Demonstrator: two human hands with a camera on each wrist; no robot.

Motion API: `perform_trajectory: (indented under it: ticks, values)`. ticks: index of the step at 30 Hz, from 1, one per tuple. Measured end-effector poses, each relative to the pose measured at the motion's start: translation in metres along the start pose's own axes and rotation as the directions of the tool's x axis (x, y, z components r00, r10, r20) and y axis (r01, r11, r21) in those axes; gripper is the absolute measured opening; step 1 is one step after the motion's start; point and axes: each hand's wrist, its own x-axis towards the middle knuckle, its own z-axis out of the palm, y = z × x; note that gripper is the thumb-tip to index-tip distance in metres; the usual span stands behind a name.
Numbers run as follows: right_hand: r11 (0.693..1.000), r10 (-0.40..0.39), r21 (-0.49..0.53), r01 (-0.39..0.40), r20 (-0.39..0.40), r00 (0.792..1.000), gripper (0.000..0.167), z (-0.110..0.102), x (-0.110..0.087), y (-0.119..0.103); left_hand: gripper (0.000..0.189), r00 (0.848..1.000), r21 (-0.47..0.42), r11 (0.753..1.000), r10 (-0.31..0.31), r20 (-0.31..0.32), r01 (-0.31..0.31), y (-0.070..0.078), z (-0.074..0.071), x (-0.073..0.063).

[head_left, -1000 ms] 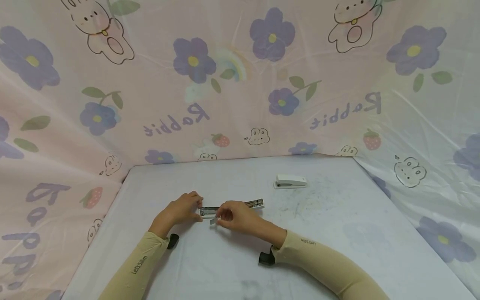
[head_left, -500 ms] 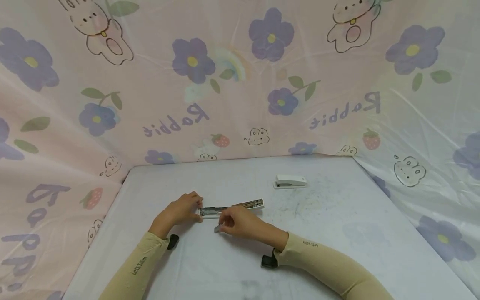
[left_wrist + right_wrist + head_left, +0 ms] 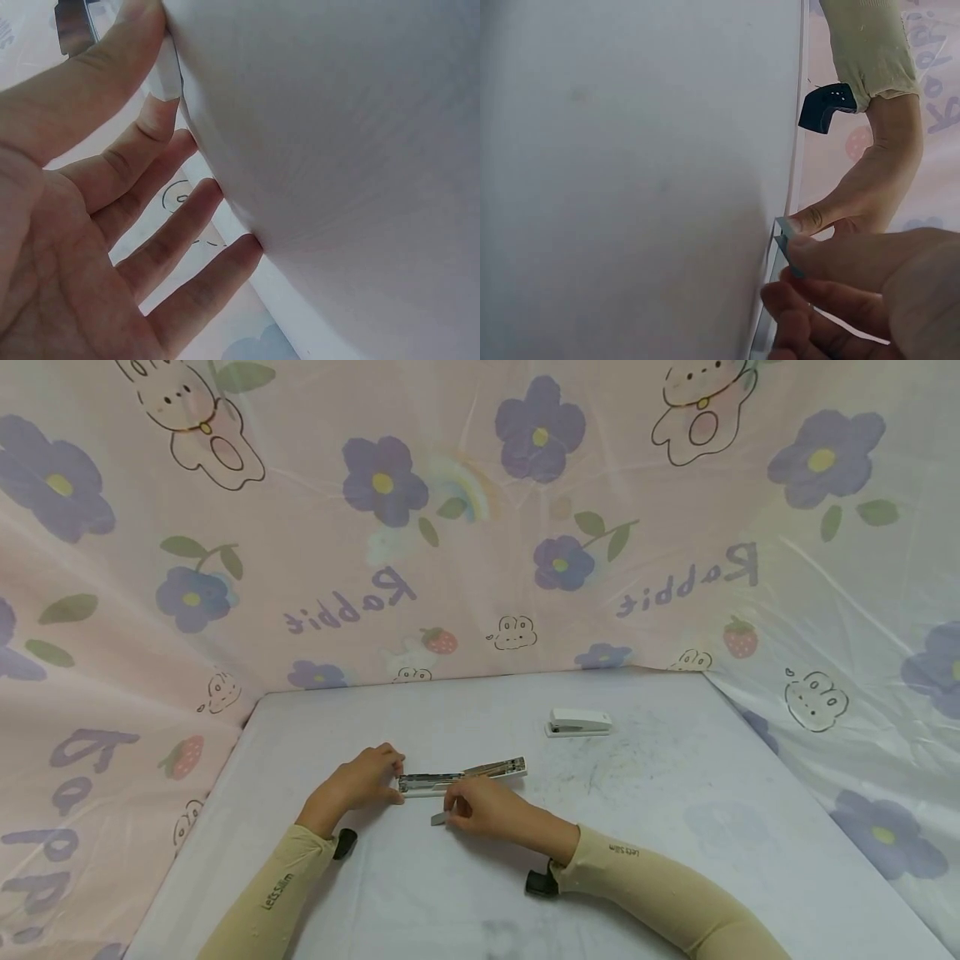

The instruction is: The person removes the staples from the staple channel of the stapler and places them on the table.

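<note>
Grey staple strip (image 3: 438, 819) pinched in right hand (image 3: 483, 806), now farther from the opened white stapler (image 3: 422, 784) than a second ago, on its near side; more of the stapler shows, so I'd judge the strip is outside the channel; left hand (image 3: 366, 777) unmoved, thumb and index finger pinching the stapler's left end on the tabletop (image 3: 405, 893)

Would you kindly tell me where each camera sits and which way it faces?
Head: worn on the head, facing forward and down at the table; left hand, right hand, left sleeve and right sleeve show.
Left wrist: worn there, facing the left hand, which pinches the open stapler.
Right wrist: worn there, facing past the right hand, which pinches the grey strip, to the left hand and left sleeve.
Head and right wrist share both hands and the grey strip.
</note>
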Motion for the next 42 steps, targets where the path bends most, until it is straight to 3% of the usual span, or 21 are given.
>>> perform_trajectory:
  ticks: [16,26,37,42]
  values:
    - [0.999,0.019,-0.045,-0.017,0.045,0.999,0.010,0.003,0.001,0.006,0.033,1.000,0.012,1.000,0.019,-0.004,-0.018,0.002,0.000,-0.001]
    - [1.000,0.016,-0.008,-0.016,0.031,0.999,0.010,-0.002,-0.004,0.004,0.034,1.000,0.003,1.000,0.020,0.001,-0.020,0.002,0.001,-0.003]
    - [0.995,-0.030,0.087,0.038,-0.091,0.995,0.010,-0.046,-0.033,0.009,0.034,0.996,-0.107,0.990,0.088,-0.006,-0.088,-0.004,-0.003,-0.006]
    - [0.989,-0.078,0.111,0.098,-0.166,0.983,0.011,-0.066,-0.047,0.024,0.044,0.997,-0.208,0.977,0.052,0.049,-0.041,-0.009,-0.005,-0.004]
